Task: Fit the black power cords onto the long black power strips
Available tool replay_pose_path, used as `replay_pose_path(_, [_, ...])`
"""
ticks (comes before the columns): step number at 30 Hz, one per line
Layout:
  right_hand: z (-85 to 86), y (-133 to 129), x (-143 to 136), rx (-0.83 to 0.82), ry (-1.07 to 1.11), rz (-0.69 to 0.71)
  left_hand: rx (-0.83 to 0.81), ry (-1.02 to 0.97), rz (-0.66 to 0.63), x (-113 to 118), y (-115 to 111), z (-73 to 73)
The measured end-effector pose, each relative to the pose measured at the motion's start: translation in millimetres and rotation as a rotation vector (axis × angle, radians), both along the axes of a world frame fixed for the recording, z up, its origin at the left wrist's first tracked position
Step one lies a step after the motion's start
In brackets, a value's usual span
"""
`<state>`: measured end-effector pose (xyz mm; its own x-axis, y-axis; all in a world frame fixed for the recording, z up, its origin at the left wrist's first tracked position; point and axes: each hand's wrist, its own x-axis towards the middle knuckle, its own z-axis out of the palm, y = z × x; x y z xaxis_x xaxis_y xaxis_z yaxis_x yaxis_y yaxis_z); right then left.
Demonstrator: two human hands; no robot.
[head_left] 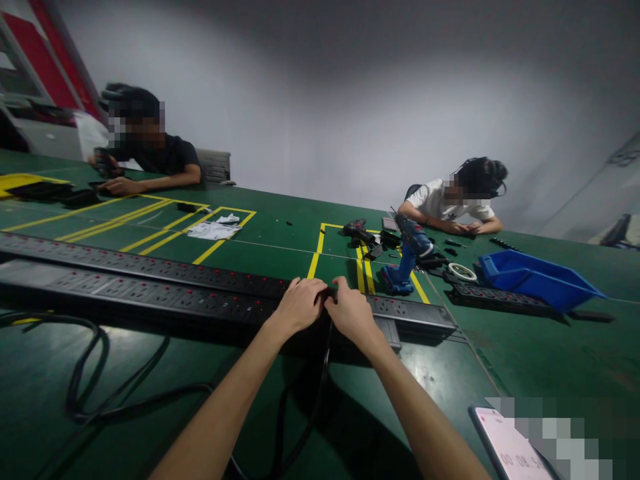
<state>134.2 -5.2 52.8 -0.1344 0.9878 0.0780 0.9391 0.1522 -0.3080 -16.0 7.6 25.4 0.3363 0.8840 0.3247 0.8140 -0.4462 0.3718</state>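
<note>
Two long black power strips lie side by side across the green table: the nearer power strip (pixel 165 293) and the farther power strip (pixel 135 263), both with rows of sockets and small red marks. My left hand (pixel 299 305) is over the right part of the nearer strip, its fingers bent and closed. Beside it, my right hand (pixel 350 310) has its thumb and fingers closed round the end of a black cable (pixel 326 363). The cable hangs down between my wrists towards me. My fingers hide the cable's tip and what the left fingertips grip.
A blue cordless drill (pixel 403 260) stands beyond the strips, near a blue bin (pixel 537 277) and a tape roll (pixel 462 271). Loose cable (pixel 75 380) coils at left. A phone (pixel 507 443) lies at lower right. Two people sit across the table.
</note>
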Motion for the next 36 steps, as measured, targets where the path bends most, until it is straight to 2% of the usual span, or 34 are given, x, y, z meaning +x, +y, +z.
replay_pose_path(6, [0.2, 17, 6, 0.005, 0.220, 0.042, 0.007, 0.003, -0.001, 0, -1, -0.2])
replay_pose_path(11, [-8.8, 13, -1, 0.059, 0.098, 0.017, 0.013, 0.017, -0.019, 0, -2, 0.0])
replay_pose_path(13, [-5.9, 11, -4, 0.061, 0.061, 0.011, 0.009, 0.011, -0.024, 0, -2, 0.0])
replay_pose_path(15, [13.3, 9, -3, 0.072, 0.087, -0.007, 0.003, -0.007, -0.010, 0, -2, -0.1])
replay_pose_path(18, [73.5, -5, 8, 0.198, 0.203, -0.057, -0.007, -0.040, -0.001, 1, -2, 0.4])
replay_pose_path(20, [115.7, -23, 15, 0.247, 0.250, 0.002, -0.016, -0.044, -0.004, 1, -2, 1.9])
replay_pose_path(21, [130.1, -34, 18, 0.228, 0.243, 0.038, -0.020, -0.041, 0.002, 1, -2, 3.0])
replay_pose_path(22, [137.6, -44, 19, 0.193, 0.221, 0.080, -0.021, -0.036, 0.011, 1, -2, 4.1])
replay_pose_path(23, [137.4, -53, 19, 0.137, 0.181, 0.145, -0.021, -0.031, 0.010, 1, -3, 5.0])
replay_pose_path(24, [129.9, -61, 18, 0.074, 0.127, 0.222, -0.021, -0.027, 0.004, 1, -3, 5.7])
replay_pose_path(28, [64.0, -78, 3, -0.126, -0.139, 0.456, -0.010, -0.024, -0.004, 2, -4, 3.2])
replay_pose_path(30, [40.9, -80, -2, -0.174, -0.250, 0.540, 0.006, -0.006, 0.011, 3, -3, -0.3])
replay_pose_path(31, [36.7, -80, -1, -0.185, -0.281, 0.573, 0.008, 0.009, 0.005, 3, -3, -2.1])
replay_pose_path(33, [41.0, -74, 9, -0.216, -0.253, 0.636, -0.002, 0.033, -0.025, 4, -2, -4.8])
replay_pose_path(35, [52.3, -57, 33, -0.251, -0.121, 0.637, -0.017, 0.047, -0.043, 3, -1, -6.1])
replay_pose_path(36, [56.2, -44, 50, -0.272, -0.054, 0.596, -0.022, 0.053, -0.044, 3, -1, -6.3])
